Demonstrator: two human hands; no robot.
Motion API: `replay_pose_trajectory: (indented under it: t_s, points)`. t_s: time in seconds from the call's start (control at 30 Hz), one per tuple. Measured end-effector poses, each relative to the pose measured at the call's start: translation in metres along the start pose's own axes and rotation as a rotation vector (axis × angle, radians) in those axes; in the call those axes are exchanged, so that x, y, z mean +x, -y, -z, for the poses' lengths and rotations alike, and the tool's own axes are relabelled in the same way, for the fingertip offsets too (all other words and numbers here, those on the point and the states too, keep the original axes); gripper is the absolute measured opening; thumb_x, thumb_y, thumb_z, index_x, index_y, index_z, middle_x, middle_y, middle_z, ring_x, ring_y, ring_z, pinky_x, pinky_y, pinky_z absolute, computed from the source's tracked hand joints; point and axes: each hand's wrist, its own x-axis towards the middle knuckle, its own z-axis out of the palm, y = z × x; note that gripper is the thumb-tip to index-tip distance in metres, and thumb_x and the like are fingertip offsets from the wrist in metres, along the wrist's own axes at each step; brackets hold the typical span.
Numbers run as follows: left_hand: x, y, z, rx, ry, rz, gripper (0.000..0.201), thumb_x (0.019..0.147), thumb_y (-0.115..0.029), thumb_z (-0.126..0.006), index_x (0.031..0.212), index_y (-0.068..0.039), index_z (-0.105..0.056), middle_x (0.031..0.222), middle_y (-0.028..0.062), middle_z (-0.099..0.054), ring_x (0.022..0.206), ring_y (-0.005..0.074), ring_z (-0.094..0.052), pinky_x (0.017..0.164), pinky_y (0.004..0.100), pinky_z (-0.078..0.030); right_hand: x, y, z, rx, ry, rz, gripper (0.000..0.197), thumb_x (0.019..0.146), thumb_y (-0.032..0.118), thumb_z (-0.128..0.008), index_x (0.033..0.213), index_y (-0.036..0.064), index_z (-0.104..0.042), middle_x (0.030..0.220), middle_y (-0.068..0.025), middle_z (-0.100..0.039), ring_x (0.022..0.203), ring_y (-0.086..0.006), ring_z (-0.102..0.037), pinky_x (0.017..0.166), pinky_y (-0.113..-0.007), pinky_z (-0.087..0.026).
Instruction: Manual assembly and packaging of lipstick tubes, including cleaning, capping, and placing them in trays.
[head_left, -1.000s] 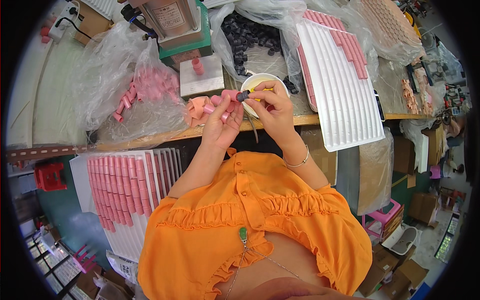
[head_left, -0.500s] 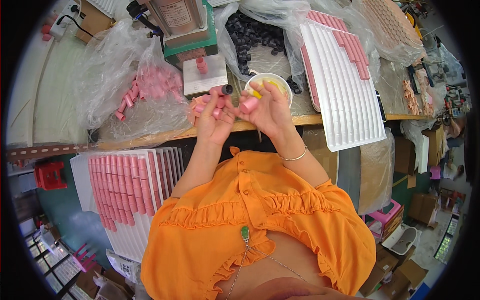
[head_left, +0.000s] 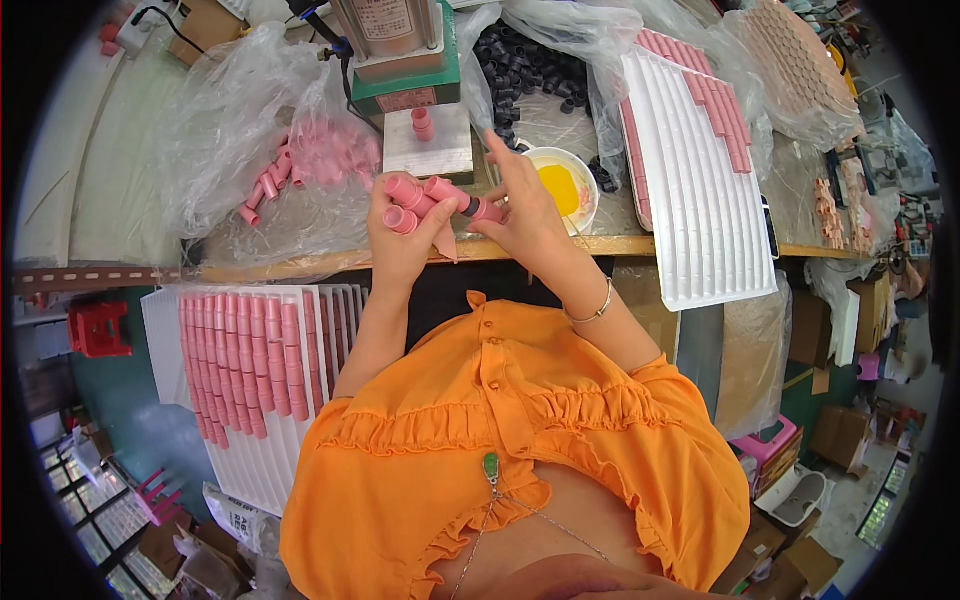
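Several pink plastic tubes (head_left: 402, 191) are bunched in my left hand (head_left: 398, 245), its fingers wrapped round them. One of these tubes (head_left: 440, 190) points right and has a black collar (head_left: 471, 206) at its end. My right hand (head_left: 530, 218) grips a short pink tube piece (head_left: 489, 211) against that collar, so the two line up; how deep they fit is hidden. The right index finger sticks up and away. A peach-coloured, pointed scrap (head_left: 447, 243) hangs below my left thumb. Behind the hands, a pink piece (head_left: 423, 125) stands upright on the press's metal plate (head_left: 430, 158).
A green-based press (head_left: 405, 85) stands at the back. Bagged pink tubes (head_left: 325, 155) lie left, black collars (head_left: 525, 70) behind. Right of my hand sits a white bowl (head_left: 590, 200) with yellow contents. White ribbed trays (head_left: 690, 220) overhang the table edge (head_left: 330, 262); tubes fill another tray (head_left: 240, 365).
My hands have come together: the pink piece in the right now meets the black collar on the left's tube. The left hand has turned, showing the bunched tubes. The view has shifted slightly.
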Motion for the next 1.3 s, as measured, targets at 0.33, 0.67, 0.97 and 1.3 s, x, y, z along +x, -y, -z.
replay_pose_trajectory:
  t_s: [0.33,0.67,0.97,1.3]
  points:
    - [0.013,0.004,-0.012,-0.1,-0.022,0.017,0.034,0.08,-0.003,-0.076,0.099,-0.005,-0.048,0.09,0.0024,-0.058,0.08,0.0081,-0.058,0.071,0.0232,-0.049,0.008,-0.013,-0.016,0.002,-0.08,0.011,0.052,0.062,-0.002,-0.083,0.111,-0.0032,-0.064,0.13,-0.0189,-0.049,0.085,-0.0246,-0.068,0.072,-0.033,-0.057]
    - [0.026,0.012,0.0,-0.174,-0.012,0.081,0.035,0.08,-0.001,-0.076,0.102,-0.005,-0.048,0.094,0.003,-0.057,0.078,0.0081,-0.058,0.068,0.0227,-0.049,0.026,-0.019,-0.018,0.093,-0.049,-0.059,0.037,0.065,0.002,-0.084,0.098,-0.0044,-0.069,0.13,-0.0184,-0.052,0.086,-0.0233,-0.069,0.074,-0.029,-0.059]
    - [0.035,0.01,0.012,0.102,0.088,-0.027,0.038,0.077,-0.005,-0.08,0.1,-0.005,-0.05,0.092,0.0026,-0.058,0.079,0.0096,-0.058,0.07,0.0248,-0.049,0.03,-0.03,-0.025,0.282,-0.052,-0.146,0.042,0.067,0.003,-0.084,0.103,-0.0065,-0.066,0.129,-0.0192,-0.052,0.089,-0.0232,-0.069,0.075,-0.029,-0.058]
    - [0.057,0.017,0.018,0.382,-0.002,-0.16,0.043,0.074,-0.012,-0.081,0.106,-0.004,-0.055,0.102,0.0082,-0.066,0.091,0.0184,-0.064,0.08,0.032,-0.05,0.06,-0.051,-0.019,-0.163,-0.185,0.096,0.035,0.068,0.013,-0.083,0.099,0.0034,-0.069,0.109,-0.0149,-0.064,0.088,-0.026,-0.063,0.077,-0.036,-0.05]
